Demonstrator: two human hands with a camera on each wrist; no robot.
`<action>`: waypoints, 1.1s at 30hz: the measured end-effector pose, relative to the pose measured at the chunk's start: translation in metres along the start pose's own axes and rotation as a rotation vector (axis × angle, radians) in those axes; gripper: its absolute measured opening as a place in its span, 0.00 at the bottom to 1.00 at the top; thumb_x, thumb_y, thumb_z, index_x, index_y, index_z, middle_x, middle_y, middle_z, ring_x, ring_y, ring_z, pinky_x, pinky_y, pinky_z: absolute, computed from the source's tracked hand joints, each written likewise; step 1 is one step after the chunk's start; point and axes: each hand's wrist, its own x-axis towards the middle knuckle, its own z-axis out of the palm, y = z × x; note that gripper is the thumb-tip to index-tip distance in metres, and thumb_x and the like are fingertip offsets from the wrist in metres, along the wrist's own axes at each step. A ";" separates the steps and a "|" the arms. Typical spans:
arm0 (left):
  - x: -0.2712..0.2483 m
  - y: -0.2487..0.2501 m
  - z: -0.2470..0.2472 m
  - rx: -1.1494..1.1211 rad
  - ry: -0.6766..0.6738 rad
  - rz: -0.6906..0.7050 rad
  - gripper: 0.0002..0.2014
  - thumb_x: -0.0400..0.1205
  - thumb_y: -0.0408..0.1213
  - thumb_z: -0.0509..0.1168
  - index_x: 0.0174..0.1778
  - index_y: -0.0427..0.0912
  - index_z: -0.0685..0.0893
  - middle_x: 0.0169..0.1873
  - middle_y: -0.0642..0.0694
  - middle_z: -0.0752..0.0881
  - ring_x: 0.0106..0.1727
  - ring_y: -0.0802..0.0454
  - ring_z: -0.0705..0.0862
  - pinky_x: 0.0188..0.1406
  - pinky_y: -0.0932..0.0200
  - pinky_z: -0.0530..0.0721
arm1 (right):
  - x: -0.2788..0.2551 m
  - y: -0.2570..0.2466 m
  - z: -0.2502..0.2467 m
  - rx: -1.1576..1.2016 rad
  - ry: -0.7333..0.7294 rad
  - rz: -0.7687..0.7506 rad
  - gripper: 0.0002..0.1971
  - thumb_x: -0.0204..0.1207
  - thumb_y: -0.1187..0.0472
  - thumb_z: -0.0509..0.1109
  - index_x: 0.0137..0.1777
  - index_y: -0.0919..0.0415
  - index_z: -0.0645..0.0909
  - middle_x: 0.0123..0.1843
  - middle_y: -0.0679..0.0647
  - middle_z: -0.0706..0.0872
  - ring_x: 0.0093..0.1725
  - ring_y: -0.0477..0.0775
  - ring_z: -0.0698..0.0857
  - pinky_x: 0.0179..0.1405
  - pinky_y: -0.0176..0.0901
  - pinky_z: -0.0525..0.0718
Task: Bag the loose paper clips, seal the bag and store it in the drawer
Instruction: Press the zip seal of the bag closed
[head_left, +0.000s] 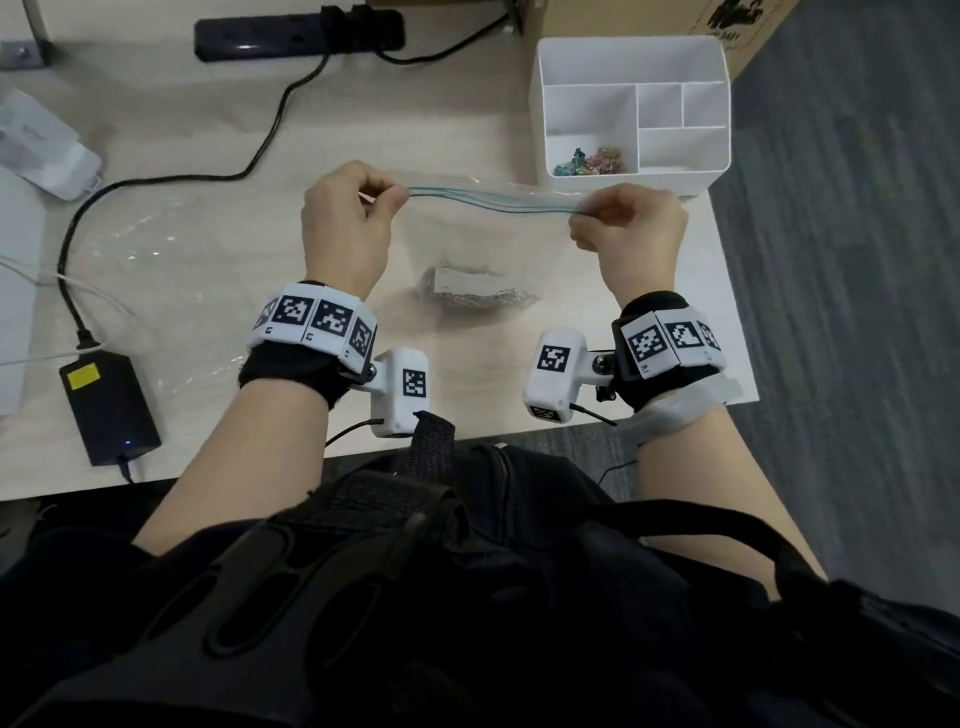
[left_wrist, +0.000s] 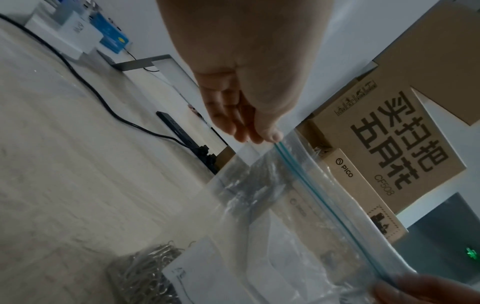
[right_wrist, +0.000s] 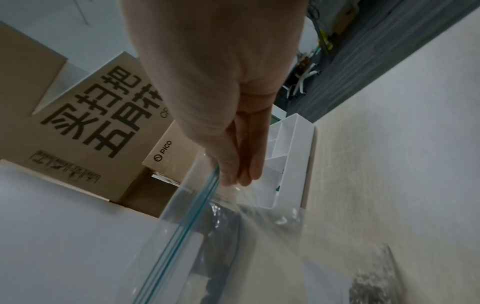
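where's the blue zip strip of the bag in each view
Head: the zip strip runs across the upper middle, stretched between the left hand and right hand.
Left wrist: it slants from the fingertips at centre down to the lower right.
Right wrist: it slants from the fingertips at centre down to the lower left.
Shared landmark: the silver paper clips inside the bag, seen in all three.
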 end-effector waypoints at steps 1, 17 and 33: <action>0.000 -0.001 -0.001 0.008 -0.015 0.011 0.07 0.78 0.39 0.66 0.45 0.40 0.86 0.41 0.45 0.87 0.41 0.42 0.86 0.50 0.51 0.83 | 0.002 -0.001 -0.001 -0.036 -0.011 -0.008 0.17 0.63 0.75 0.75 0.27 0.50 0.80 0.28 0.55 0.84 0.33 0.59 0.86 0.46 0.60 0.90; 0.001 -0.001 -0.009 0.150 -0.065 0.101 0.03 0.75 0.38 0.70 0.39 0.43 0.86 0.38 0.48 0.85 0.39 0.51 0.81 0.44 0.58 0.78 | 0.005 -0.008 -0.007 -0.437 -0.062 -0.074 0.05 0.63 0.70 0.79 0.32 0.61 0.87 0.24 0.48 0.78 0.26 0.47 0.77 0.38 0.39 0.82; -0.002 0.020 -0.005 0.259 -0.184 0.235 0.05 0.74 0.38 0.71 0.42 0.40 0.88 0.43 0.43 0.88 0.48 0.46 0.83 0.50 0.54 0.79 | -0.011 -0.025 -0.006 -0.612 -0.201 -0.185 0.32 0.61 0.55 0.83 0.67 0.52 0.80 0.62 0.50 0.85 0.68 0.55 0.74 0.66 0.50 0.74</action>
